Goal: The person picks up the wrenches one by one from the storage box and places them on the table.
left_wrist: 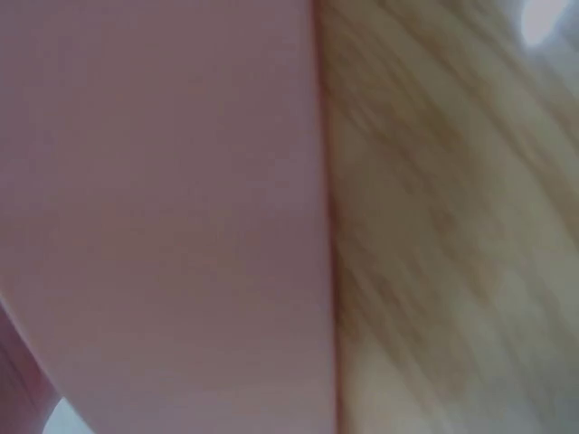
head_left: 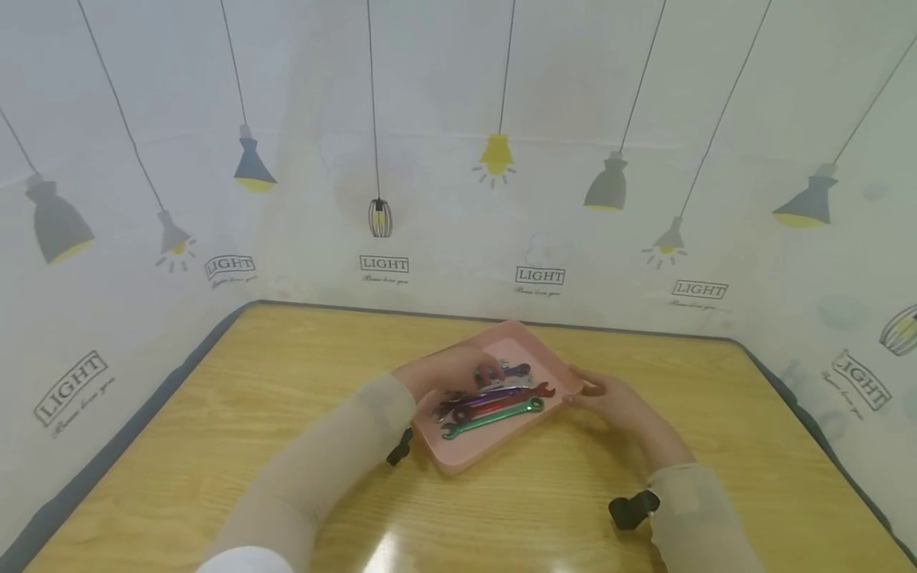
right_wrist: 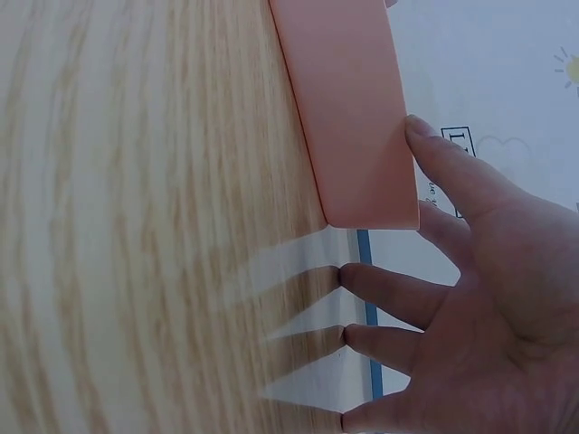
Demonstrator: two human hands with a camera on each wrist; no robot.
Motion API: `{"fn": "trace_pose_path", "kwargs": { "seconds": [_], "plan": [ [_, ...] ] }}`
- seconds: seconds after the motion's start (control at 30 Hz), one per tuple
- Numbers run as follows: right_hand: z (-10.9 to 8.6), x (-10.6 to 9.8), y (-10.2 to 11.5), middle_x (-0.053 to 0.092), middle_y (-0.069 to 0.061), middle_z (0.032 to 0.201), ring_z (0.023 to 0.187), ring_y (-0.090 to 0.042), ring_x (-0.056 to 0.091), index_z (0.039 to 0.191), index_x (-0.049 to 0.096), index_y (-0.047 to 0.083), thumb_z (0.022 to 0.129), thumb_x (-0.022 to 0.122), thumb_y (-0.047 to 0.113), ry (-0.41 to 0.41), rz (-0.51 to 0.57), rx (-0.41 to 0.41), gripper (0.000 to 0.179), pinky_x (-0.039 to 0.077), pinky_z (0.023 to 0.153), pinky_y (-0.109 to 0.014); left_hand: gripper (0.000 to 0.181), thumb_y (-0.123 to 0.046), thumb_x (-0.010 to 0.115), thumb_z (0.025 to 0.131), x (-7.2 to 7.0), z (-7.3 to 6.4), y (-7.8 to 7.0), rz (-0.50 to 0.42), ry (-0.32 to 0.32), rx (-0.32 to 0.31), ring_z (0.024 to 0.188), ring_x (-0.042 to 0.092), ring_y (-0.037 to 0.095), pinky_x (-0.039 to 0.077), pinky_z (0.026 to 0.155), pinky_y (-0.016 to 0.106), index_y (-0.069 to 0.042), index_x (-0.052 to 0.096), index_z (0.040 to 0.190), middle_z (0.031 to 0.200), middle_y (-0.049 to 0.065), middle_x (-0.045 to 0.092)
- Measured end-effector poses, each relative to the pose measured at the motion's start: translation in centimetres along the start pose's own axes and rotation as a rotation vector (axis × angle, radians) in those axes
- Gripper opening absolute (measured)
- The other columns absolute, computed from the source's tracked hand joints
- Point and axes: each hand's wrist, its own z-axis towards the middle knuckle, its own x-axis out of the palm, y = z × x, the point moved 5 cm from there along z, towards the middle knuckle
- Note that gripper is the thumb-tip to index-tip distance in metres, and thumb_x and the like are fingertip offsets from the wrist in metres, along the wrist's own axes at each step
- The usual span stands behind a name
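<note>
A pink tray (head_left: 469, 461) lies at a slant on the table and holds several coloured wrenches. Nearest its front side is a green wrench (head_left: 494, 418), with a red wrench (head_left: 526, 395) just behind it. My left hand (head_left: 454, 368) reaches over the tray's left side, its fingertips down among the wrenches; I cannot tell whether they grip one. The left wrist view shows mostly the tray's pink side wall (left_wrist: 172, 199). My right hand (right_wrist: 507, 280) holds the tray's right corner between thumb and index finger, the other fingers spread with their tips on the table.
The wood-grain table (head_left: 301, 350) reaches back to a dark edge strip (head_left: 401, 313). Behind it hangs a pale backdrop (head_left: 444, 231) printed with lamps and the word LIGHT. A black wrist device (head_left: 634, 509) sits by the right sleeve, another black device (head_left: 399, 447) by the left.
</note>
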Motion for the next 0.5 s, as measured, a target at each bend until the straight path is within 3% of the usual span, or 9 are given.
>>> {"fn": "trace_pose_path", "kwargs": {
  "seconds": [0.3,0.5],
  "plan": [
    [-0.2,-0.1,-0.3,0.043,-0.026,0.144,0.133,-0.049,0.034,0.152,0.034,0.014,0.092,0.064,0.045,0.000,0.004,0.012,0.073,0.027,0.104,-0.067,0.048,0.003,0.073,0.075,-0.1,0.3,-0.7,0.022,0.030,-0.033,0.101,0.059,0.012,0.051,0.082,0.025,-0.030,0.069,0.110,0.106,-0.005,0.065],
    [-0.3,0.0,0.1,0.043,-0.026,0.144,0.133,-0.049,0.035,0.152,0.034,0.013,0.093,0.064,0.043,0.006,0.001,0.008,0.073,0.025,0.106,-0.067,0.048,0.006,0.071,0.076,-0.9,-0.5,-1.7,0.017,0.087,0.000,0.103,0.059,0.016,0.050,0.082,0.024,-0.027,0.070,0.111,0.108,0.000,0.064]
  ]
}}
